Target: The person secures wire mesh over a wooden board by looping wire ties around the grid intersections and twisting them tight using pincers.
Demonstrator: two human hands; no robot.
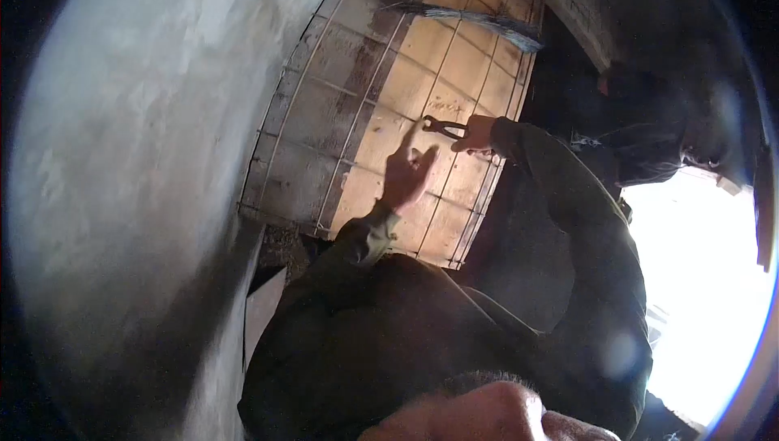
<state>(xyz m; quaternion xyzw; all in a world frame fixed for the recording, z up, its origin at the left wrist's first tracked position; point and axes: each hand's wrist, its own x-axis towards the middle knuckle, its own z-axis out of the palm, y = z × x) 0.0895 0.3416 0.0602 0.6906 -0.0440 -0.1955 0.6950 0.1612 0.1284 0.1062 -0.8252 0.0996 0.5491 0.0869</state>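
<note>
Head view: a grid of thin bars (439,74) already lies in place across the boards (389,139), beside the pale wall (146,116). Right hand (479,134) grips pincers (436,125) by the handles, their head over the grid near its middle. Left hand (406,180) just beside, index finger stretched to the pincers' head, nothing made out in its grasp; contact unclear. Bundle of thin strands (511,31) lies across the grid's far end, apart from both hands; looks unspent. Laying judged done; work at the crossings seems partway. Which are fastened, how many remain: too small to tell.
</note>
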